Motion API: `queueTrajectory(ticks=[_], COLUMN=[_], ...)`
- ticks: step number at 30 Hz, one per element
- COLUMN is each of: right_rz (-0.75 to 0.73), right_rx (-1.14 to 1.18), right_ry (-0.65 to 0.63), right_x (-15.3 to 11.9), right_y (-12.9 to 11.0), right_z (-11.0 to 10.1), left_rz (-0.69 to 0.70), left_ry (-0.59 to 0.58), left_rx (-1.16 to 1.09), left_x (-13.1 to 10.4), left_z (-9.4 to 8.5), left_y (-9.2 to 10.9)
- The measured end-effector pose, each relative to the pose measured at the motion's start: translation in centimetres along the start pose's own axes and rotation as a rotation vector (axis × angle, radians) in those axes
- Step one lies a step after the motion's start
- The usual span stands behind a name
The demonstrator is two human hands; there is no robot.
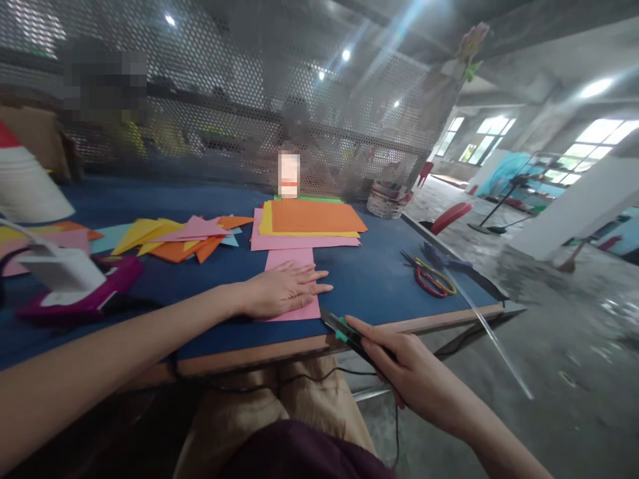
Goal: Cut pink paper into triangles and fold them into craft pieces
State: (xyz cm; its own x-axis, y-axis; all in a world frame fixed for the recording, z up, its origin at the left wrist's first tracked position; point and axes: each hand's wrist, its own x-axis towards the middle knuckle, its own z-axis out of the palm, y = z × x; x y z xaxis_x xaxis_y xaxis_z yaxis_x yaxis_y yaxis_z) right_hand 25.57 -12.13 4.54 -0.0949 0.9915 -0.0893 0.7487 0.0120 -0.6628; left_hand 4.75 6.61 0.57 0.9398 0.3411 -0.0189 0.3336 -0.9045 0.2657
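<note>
My left hand lies flat on a sheet of pink paper, fingers spread toward its right edge. In my right hand is a utility knife with a dark body and green parts. Its tip is beside the lower right corner of the pink sheet, near the table's front edge; I cannot tell whether it touches the paper. Beyond the hand, a stack of larger sheets, with orange paper on top and yellow, pink and green below, overlaps the far end of the pink sheet.
Cut paper pieces in several colours lie left on the blue table. Scissors and a glue gun with a clear stick rest at right. A basket, a purple item and a mesh panel stand around.
</note>
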Motion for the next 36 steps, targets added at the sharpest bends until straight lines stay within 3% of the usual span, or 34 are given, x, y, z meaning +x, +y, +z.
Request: queueTrajectory(ticks=[9,20,30,36], right_rz=[0.123,0.127,0.134,0.133], right_rx=[0.098,0.031,0.042,0.035], right_ry=[-0.018,-0.042,0.012,-0.001], right_x=[-0.5,-0.6,-0.9,-0.8], right_y=[-0.5,-1.6,-1.8,-1.6], right_z=[0.8,1.1,2.1,1.8], left_rz=[-0.001,-0.015,-0.015,-0.010], left_ry=[0.010,-0.009,-0.008,0.121], left_rx=[-0.009,-0.017,-0.003,0.089], left_x=[-0.1,-0.1,-0.1,-0.5], left_z=[0.2,0.2,0.2,0.6], left_y=[-0.2,-0.4,-0.1,-0.3])
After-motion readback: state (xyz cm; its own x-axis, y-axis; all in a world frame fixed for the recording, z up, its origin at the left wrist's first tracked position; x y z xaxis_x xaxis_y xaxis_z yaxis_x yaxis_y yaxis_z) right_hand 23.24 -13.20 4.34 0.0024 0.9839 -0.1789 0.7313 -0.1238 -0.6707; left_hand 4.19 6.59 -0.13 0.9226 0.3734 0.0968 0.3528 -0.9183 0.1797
